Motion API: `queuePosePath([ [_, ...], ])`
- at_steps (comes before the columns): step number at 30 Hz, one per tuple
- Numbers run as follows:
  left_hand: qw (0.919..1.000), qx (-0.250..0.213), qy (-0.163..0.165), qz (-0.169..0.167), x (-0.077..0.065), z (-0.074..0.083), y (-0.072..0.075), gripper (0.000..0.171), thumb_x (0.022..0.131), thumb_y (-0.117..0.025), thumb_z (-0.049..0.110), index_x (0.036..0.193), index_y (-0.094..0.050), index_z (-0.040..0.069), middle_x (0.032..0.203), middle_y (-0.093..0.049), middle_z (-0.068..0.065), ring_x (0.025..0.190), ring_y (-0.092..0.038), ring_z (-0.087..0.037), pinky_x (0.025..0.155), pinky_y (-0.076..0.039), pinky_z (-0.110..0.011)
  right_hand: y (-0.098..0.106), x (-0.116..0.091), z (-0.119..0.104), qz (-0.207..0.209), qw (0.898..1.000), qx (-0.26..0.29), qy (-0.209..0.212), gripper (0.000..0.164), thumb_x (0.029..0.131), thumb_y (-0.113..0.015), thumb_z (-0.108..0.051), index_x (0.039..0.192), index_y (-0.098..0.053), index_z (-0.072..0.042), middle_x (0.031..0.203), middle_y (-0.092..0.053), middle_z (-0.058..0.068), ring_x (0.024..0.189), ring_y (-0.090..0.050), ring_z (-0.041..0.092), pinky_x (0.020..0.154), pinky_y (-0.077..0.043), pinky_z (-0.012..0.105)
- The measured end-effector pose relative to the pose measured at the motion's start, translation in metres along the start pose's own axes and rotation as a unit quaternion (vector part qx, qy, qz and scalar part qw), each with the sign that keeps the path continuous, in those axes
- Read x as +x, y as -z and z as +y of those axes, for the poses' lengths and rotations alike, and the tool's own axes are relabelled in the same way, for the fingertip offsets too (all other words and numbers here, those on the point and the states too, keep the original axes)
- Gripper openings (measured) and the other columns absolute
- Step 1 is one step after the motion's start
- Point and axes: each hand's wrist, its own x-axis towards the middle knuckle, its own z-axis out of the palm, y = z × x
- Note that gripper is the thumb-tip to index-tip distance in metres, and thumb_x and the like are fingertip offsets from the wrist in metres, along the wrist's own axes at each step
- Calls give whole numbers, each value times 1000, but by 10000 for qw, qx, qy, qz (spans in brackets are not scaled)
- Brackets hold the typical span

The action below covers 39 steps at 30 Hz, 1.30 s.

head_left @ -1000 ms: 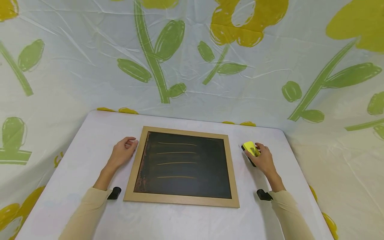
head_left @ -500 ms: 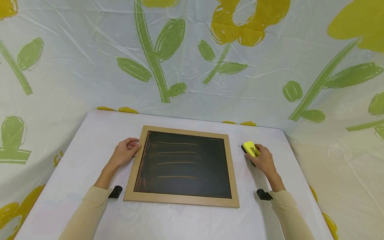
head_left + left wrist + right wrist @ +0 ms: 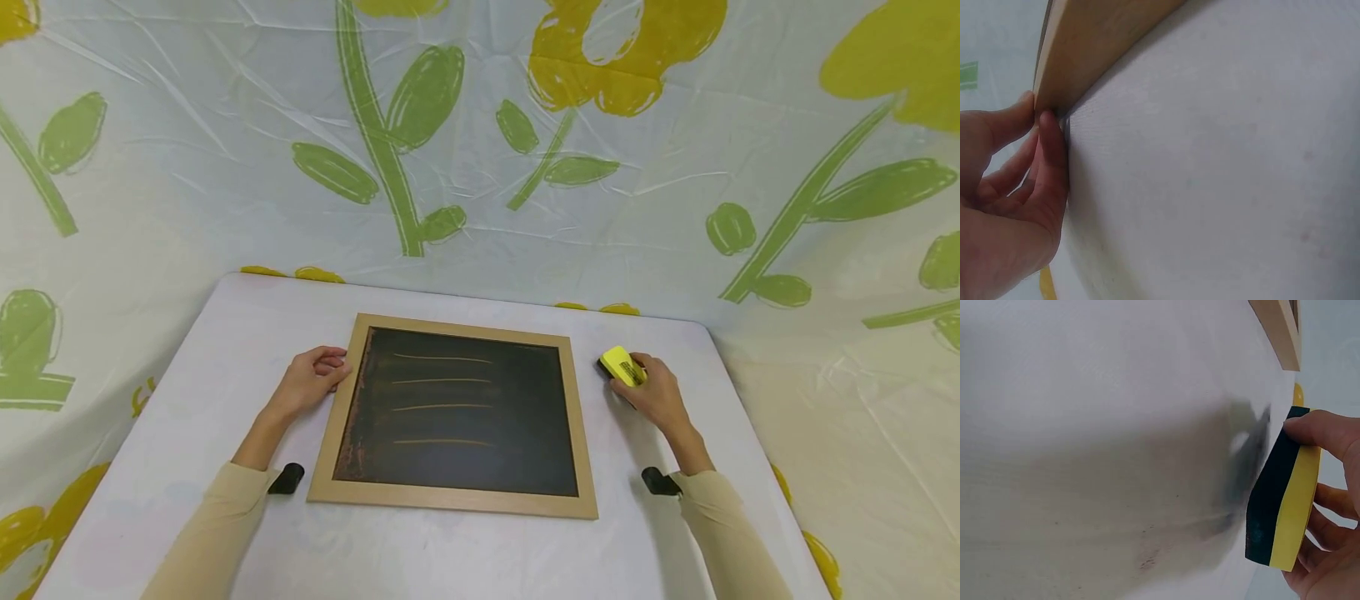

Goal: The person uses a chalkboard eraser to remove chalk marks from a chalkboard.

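Note:
A framed chalkboard [image 3: 450,417] lies on the white table, with several thin chalk lines [image 3: 442,407] drawn across its dark surface. At its left side, my left hand [image 3: 307,383] has thumb and fingers on the wooden frame [image 3: 1091,50]; the left wrist view shows the fingertips [image 3: 1049,119] pinching its edge. My right hand [image 3: 658,396], right of the board, grips a yellow chalkboard eraser [image 3: 622,365] by its sides. In the right wrist view the eraser [image 3: 1285,494] is tilted, dark felt facing the table, its shadow apart from it.
The white table [image 3: 450,558] has a back edge close to a cloth backdrop [image 3: 247,167] printed with flowers. Black wrist devices [image 3: 287,479] stick out from both sleeves. White tabletop shows between the board and the eraser.
My left hand has shifted right, up to the frame's edge. The eraser has risen slightly and moved a little left in my right hand. The chalkboard and its lines look the same.

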Motion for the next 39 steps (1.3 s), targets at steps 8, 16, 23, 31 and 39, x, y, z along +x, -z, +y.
queuePosePath([
  [8,9999,9,135,-19,-1,0,2,40,101,-67,10,132,-57,-12,107,-63,-22,85,-63,-17,66,-54,-21,0,3,-12,-174,9997,55,-140,70,91,-78,-13,145,-42,14,141,-48,36,124,-48,48,106,-37,63],
  [16,9999,128,83,41,-2,-3,1,39,100,-68,10,131,-58,-12,105,-63,-21,85,-63,-17,66,-54,-21,-1,6,-20,-163,9998,51,-90,69,92,-78,-16,145,-43,13,141,-50,34,121,-50,46,105,-39,61],
  [23,9999,155,7,43,-1,-2,0,38,100,-67,9,131,-57,-13,105,-63,-22,85,-64,-18,66,-54,-21,3,8,-28,-196,9997,26,151,66,92,-77,-13,144,-45,13,141,-51,35,125,-49,48,107,-38,63],
  [31,9999,96,-73,31,-1,0,-1,38,101,-67,9,131,-57,-13,106,-63,-24,86,-65,-19,65,-54,-20,3,11,-40,-235,9984,37,507,62,90,-78,-10,140,-49,13,138,-54,34,120,-52,47,103,-40,62],
  [39,10000,83,-13,47,-1,-1,-2,38,101,-67,10,131,-58,-13,106,-63,-23,84,-64,-17,65,-55,-21,-1,18,-52,-273,9965,-83,789,61,88,-81,-10,137,-53,12,136,-56,34,123,-53,49,103,-42,62],
])
